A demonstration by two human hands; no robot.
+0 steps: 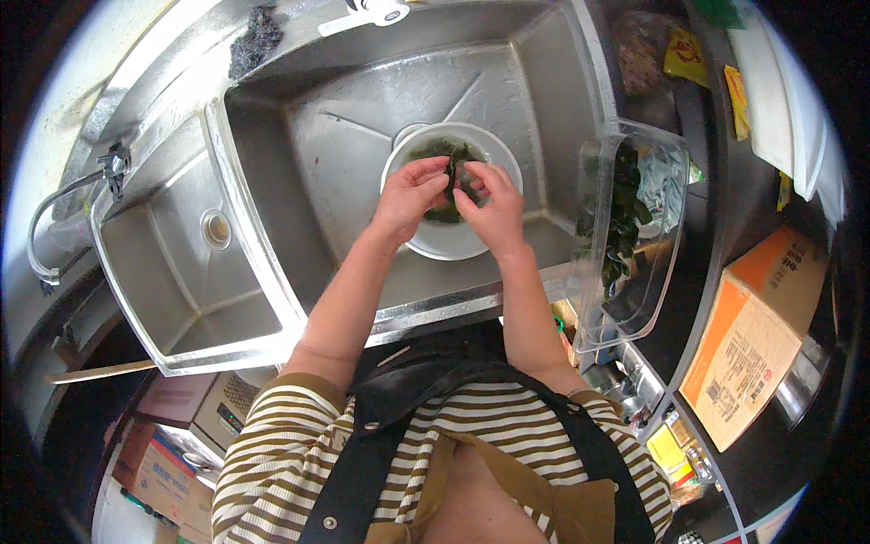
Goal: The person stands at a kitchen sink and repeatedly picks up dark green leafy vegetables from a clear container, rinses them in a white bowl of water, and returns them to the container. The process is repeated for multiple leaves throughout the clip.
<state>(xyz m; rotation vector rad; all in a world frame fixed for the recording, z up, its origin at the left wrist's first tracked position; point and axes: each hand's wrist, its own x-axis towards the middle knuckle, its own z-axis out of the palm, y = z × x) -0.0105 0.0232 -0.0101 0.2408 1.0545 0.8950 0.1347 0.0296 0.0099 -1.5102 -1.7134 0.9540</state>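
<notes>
A round white bowl stands in the large sink basin, with dark green leafy pieces, like seaweed, in liquid inside it. Over the bowl, my left hand pinches a dark strip of the leafy stuff between thumb and fingers. My right hand is close beside it on the right, fingers curled near the same strip; whether they grip it is not clear. At the sink's right edge sits a clear plastic container with more dark green leaves in it.
The steel sink has a smaller basin at left and a white-handled faucet at the top. A black mesh scrubber lies on the back rim. Right of the sink are a filled plastic bag and a cardboard box.
</notes>
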